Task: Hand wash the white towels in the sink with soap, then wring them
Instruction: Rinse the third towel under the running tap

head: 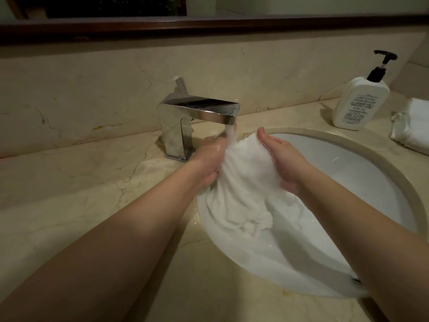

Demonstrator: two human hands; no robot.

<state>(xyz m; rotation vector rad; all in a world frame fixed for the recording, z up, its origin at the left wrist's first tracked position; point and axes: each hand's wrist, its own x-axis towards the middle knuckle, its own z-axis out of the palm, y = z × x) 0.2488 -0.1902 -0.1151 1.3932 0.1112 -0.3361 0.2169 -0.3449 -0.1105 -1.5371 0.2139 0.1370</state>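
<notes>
While water ran from the spout: recorded as below.
Wet white terry towel [246,173]: held up between both hands under the stream, lower part bunched and hanging into the basin.
Left hand [210,162]: pressed against the towel's left side, fingers curled round the cloth.
Right hand [282,159]: cupped against the towel's right side, fingers fairly straight and pointing up toward the spout, thumb tucked low against the fabric.
White oval undermount sink [362,182]: set into the counter, water pooled at the bottom.
Angular chrome faucet [197,112]: stood behind the sink's left rim, stream falling onto the towel's top edge.
White pump bottle with black nozzle [359,101]: stood upright on the counter, right of the sink.
Folded white towels [413,126]: lay just beside the bottle, at the right edge.
Beige marble counter [81,182]: wet around the faucet base.
</notes>
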